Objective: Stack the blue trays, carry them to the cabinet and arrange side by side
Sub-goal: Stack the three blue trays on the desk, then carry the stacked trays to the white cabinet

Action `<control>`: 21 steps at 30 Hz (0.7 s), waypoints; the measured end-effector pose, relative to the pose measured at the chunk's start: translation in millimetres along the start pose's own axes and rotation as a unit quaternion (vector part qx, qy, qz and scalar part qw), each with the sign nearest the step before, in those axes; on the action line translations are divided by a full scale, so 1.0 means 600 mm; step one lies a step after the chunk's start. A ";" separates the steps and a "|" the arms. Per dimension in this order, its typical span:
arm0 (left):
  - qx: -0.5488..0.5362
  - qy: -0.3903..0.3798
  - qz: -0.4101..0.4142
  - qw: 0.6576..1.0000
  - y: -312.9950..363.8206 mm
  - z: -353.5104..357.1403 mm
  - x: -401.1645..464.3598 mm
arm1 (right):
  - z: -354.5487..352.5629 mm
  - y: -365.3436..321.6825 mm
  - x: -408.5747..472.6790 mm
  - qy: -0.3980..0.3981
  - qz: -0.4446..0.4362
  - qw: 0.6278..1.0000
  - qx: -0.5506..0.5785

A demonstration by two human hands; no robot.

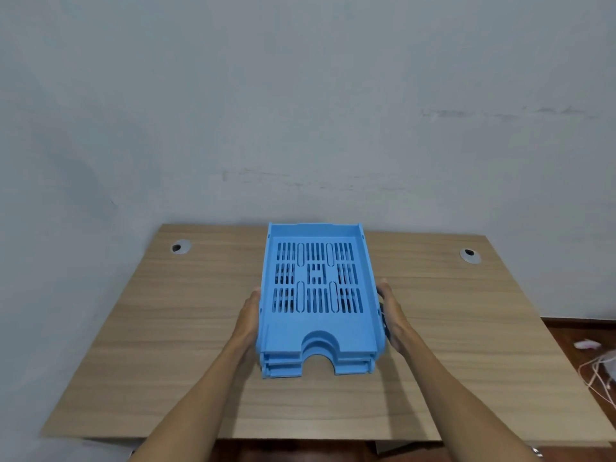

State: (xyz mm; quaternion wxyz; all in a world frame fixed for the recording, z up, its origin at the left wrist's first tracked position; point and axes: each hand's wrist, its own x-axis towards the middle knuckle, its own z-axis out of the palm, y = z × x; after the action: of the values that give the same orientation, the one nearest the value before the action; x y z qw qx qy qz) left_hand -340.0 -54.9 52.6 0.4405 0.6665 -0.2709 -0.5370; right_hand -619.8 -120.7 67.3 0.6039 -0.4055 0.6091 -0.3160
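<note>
A stack of light blue slotted plastic trays sits in the middle of a wooden desk, three layers showing at its near notched end. My left hand presses flat against the stack's left side. My right hand grips the right side, fingers partly hidden behind the rim. Whether the stack rests on the desk or is slightly lifted is unclear. No cabinet is in view.
The desk stands against a pale grey wall and has two cable holes, one at back left and one at back right. To the right lies dark wooden floor with white cables.
</note>
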 end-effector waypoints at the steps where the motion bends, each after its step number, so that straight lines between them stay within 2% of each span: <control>1: -0.024 -0.006 -0.013 1.000 0.006 0.001 -0.008 | -0.002 -0.004 -0.002 -0.009 0.001 1.000 -0.003; 8: -0.072 -0.065 -0.038 0.995 0.009 0.008 -0.008 | 0.001 0.000 0.000 -0.087 0.014 0.995 0.048; 17: -0.164 -0.113 -0.066 0.978 -0.001 0.017 0.011 | 0.001 0.017 0.029 -0.116 0.024 0.989 0.092; 21: -0.176 -0.108 -0.071 0.976 -0.008 0.018 0.008 | -0.008 0.021 0.041 -0.136 0.028 0.985 0.100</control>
State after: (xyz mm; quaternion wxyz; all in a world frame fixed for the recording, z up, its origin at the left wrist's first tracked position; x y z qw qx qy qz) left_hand -349.7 -60.1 45.7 0.4801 0.5339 -0.1702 -0.6749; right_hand -624.7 -136.8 44.6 0.7270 -0.3651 0.4978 -0.3007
